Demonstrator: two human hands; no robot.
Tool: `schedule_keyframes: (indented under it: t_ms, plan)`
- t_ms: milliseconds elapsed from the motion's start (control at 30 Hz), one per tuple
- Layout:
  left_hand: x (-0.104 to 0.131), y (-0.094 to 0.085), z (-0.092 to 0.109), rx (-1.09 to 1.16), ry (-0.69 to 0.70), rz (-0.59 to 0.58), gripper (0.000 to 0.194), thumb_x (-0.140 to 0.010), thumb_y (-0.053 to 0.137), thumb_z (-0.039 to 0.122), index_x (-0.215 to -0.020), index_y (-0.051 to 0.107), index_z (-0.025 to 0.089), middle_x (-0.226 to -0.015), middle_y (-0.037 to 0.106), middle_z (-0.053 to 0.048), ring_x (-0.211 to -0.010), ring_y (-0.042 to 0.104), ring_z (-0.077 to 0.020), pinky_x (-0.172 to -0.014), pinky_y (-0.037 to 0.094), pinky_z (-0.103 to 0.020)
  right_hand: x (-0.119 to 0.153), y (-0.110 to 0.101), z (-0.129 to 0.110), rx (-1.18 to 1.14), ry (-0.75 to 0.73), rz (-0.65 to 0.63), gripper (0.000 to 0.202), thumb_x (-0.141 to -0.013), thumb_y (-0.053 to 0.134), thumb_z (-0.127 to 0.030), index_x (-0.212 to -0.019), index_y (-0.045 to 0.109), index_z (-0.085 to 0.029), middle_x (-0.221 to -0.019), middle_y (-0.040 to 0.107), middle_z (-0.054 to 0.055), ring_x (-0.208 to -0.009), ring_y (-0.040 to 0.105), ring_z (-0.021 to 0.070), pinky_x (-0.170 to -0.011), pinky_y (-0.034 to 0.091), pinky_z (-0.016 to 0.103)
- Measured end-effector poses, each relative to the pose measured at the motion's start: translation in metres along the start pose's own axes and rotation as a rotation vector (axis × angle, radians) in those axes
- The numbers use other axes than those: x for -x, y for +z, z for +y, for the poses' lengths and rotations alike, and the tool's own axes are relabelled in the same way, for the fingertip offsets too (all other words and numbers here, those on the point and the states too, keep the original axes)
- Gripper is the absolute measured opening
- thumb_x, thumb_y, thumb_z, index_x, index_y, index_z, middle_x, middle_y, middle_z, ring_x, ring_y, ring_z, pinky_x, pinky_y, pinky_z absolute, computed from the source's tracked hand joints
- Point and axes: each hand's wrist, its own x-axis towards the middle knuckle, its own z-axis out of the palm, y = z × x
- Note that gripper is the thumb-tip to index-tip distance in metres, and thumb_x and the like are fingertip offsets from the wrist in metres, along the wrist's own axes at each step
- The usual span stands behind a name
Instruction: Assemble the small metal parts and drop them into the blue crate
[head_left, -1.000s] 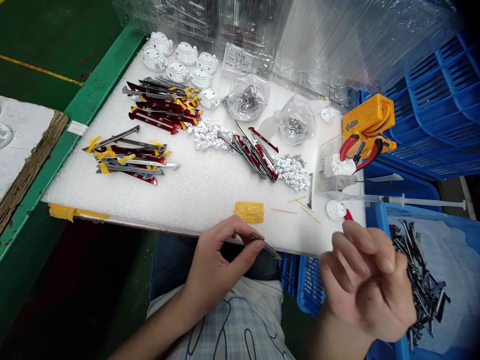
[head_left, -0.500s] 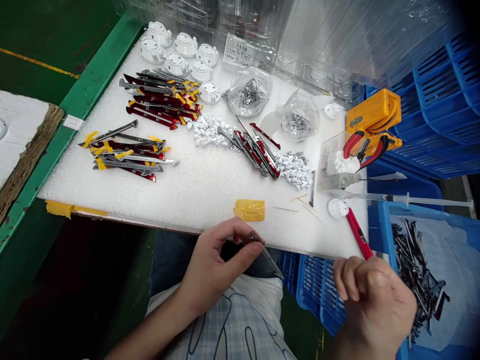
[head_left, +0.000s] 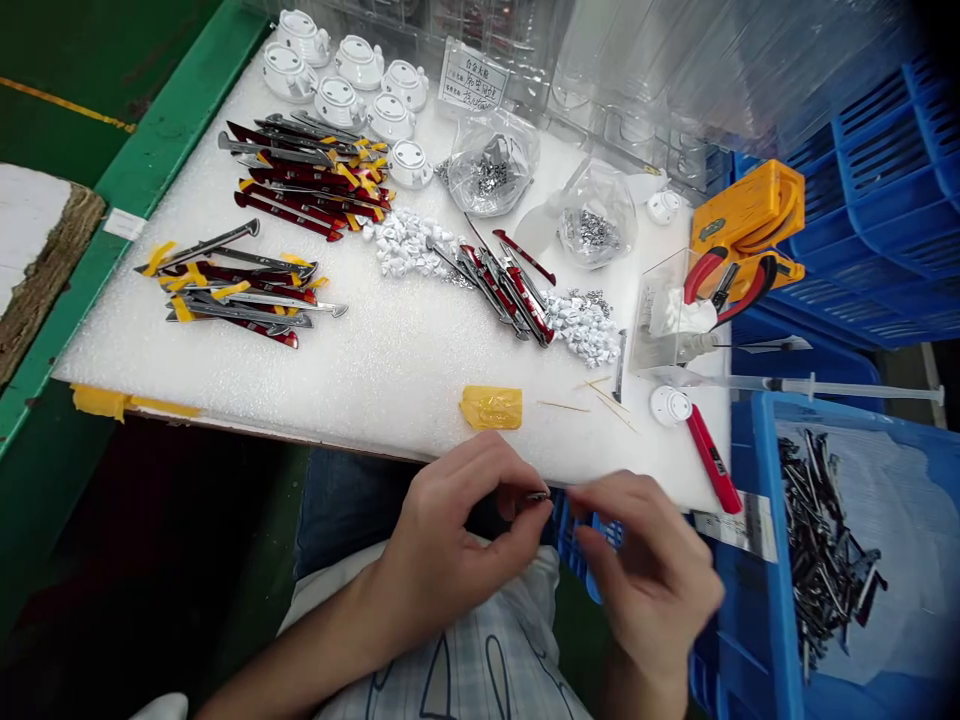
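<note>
Above my lap, at the table's front edge, my left hand (head_left: 469,525) is closed. Its thumb and forefinger pinch a slim grey strip (head_left: 535,496); only a small end of it shows, the rest hidden by the fingers. My right hand (head_left: 649,560) is just to the right, thumb and forefinger apart, fingertips close to that end and slightly blurred. I make out nothing in it. A yellow tape-covered pad (head_left: 491,407) lies just beyond my left hand. Further back is a pile of red and grey strips (head_left: 510,290) beside small white parts (head_left: 585,328).
Taped strips form two piles (head_left: 315,180) at left, with several white pot-shaped pieces (head_left: 360,62) behind. Bags of small metal parts (head_left: 491,165) stand at the back. Right are red-handled pliers (head_left: 720,290), a syringe (head_left: 840,388), a red cutter (head_left: 712,458) and a blue crate (head_left: 772,560) of dark strips.
My right hand has moved left from beside the red cutter to my left hand, its fingers uncurling. The grey strip has turned and shows less. The view has shifted slightly.
</note>
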Motion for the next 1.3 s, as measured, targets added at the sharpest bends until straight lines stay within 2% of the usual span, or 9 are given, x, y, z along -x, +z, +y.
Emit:
schedule_keyframes:
  t_ms: [67,133,333,467,767,933,1133,1200,1300]
  plan:
    - [0.0,0.0,0.002,-0.033,0.048,0.011,0.018,-0.087,0.068,0.002,-0.083,0.069,0.02,-0.069,0.065,0.003,-0.062,0.062,-0.0115,-0.06,0.052,-0.02,-0.011,0.013,-0.005,-0.055,-0.046,-0.139,0.026,-0.093,0.076,-0.012,-0.114,0.079,-0.027,-0.092,0.079,0.002,-0.079,0.073,0.0182,-0.065,0.058,0.031]
    - [0.0,-0.002,0.005,-0.046,0.086,0.031,0.016,-0.09,0.071,0.004,-0.086,0.072,0.019,-0.071,0.067,0.003,-0.062,0.062,-0.0111,-0.058,0.052,-0.02,-0.017,0.021,-0.007,-0.115,-0.08,-0.177,0.027,-0.097,0.07,-0.01,-0.115,0.078,-0.027,-0.089,0.079,0.001,-0.076,0.072,0.017,-0.065,0.057,0.03]
    - [0.0,-0.007,0.011,-0.099,0.107,0.104,0.009,-0.098,0.078,0.02,-0.094,0.084,0.025,-0.077,0.075,-0.001,-0.063,0.066,-0.015,-0.058,0.059,-0.027,-0.015,0.032,-0.011,-0.276,0.016,-0.169,0.013,-0.101,0.067,-0.018,-0.098,0.078,-0.025,-0.08,0.078,0.0,-0.069,0.071,0.0173,-0.062,0.057,0.029]
    - [0.003,-0.01,0.012,-0.062,0.09,0.093,0.011,-0.098,0.081,0.024,-0.105,0.088,0.03,-0.077,0.075,-0.002,-0.063,0.066,-0.0169,-0.065,0.063,-0.03,-0.015,0.039,-0.017,-0.296,0.016,-0.145,0.017,-0.106,0.064,-0.027,-0.093,0.076,-0.028,-0.075,0.077,0.0,-0.064,0.073,0.0188,-0.058,0.058,0.03]
    - [0.003,-0.011,0.015,-0.058,0.063,0.088,0.008,-0.095,0.085,0.026,-0.1,0.09,0.029,-0.075,0.076,-0.002,-0.062,0.066,-0.0153,-0.055,0.056,-0.025,-0.014,0.042,-0.019,-0.319,0.038,-0.183,0.02,-0.104,0.064,-0.023,-0.088,0.073,-0.029,-0.074,0.077,-0.002,-0.061,0.073,0.0183,-0.055,0.057,0.029]
    - [0.004,-0.012,0.016,-0.071,0.02,0.057,0.007,-0.097,0.084,0.034,-0.099,0.091,0.033,-0.07,0.073,-0.002,-0.06,0.066,-0.0171,-0.052,0.054,-0.026,-0.014,0.044,-0.021,-0.318,0.058,-0.179,0.027,-0.108,0.061,-0.033,-0.083,0.07,-0.028,-0.069,0.074,-0.002,-0.056,0.069,0.0165,-0.052,0.054,0.027]
    - [0.003,-0.012,0.016,-0.058,0.083,0.05,0.01,-0.096,0.084,0.032,-0.098,0.09,0.024,-0.072,0.074,-0.004,-0.064,0.066,-0.0163,-0.056,0.056,-0.026,-0.016,0.043,-0.026,-0.383,0.152,-0.232,0.039,-0.11,0.058,-0.036,-0.077,0.077,-0.027,-0.07,0.078,-0.001,-0.06,0.074,0.0179,-0.057,0.06,0.029]
    - [0.001,-0.014,0.015,0.021,0.047,0.006,0.013,-0.099,0.081,0.033,-0.101,0.09,0.023,-0.076,0.075,-0.004,-0.066,0.067,-0.0163,-0.058,0.057,-0.026,-0.013,0.042,-0.023,-0.483,0.204,-0.26,0.038,-0.109,0.061,-0.042,-0.08,0.08,-0.027,-0.078,0.082,0.0,-0.069,0.078,0.0196,-0.064,0.063,0.03]
    - [-0.003,-0.019,0.011,0.237,-0.156,-0.093,0.018,-0.101,0.078,0.037,-0.095,0.089,0.024,-0.079,0.073,-0.004,-0.068,0.067,-0.0155,-0.059,0.057,-0.026,-0.008,0.043,-0.017,-0.712,0.252,-0.276,0.033,-0.103,0.07,-0.049,-0.082,0.08,-0.026,-0.075,0.081,0.0,-0.066,0.077,0.0193,-0.064,0.062,0.029]
